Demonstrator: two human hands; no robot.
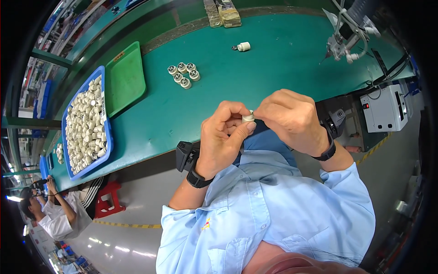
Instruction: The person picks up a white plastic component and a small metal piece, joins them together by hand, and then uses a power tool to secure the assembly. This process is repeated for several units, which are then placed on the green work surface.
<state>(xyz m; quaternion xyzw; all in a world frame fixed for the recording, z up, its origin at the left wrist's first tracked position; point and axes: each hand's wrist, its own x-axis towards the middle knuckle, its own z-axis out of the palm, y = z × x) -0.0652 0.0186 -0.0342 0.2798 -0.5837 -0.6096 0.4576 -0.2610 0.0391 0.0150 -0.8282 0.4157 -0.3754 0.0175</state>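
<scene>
My left hand [221,137] pinches a small white cylindrical part [247,118] between thumb and fingers, just past the near edge of the green table. Close against its top, my right hand [292,116] has thumb and forefinger pressed together. Whether those fingertips hold a tiny piece or only the part's top, I cannot tell. Beyond my hands, several white cylinders [185,83] with dark tops stand grouped on the table. Another white cylinder [245,46] lies on its side farther back, a dark piece at its left end.
A blue tray [108,132] heaped with white parts sits at the left, beside a green tray [123,82]. Tape-wrapped blocks [223,16] rest at the back. A cabled metal tool [340,48] and a white box [384,109] are at the right. Another person [66,212] is far left.
</scene>
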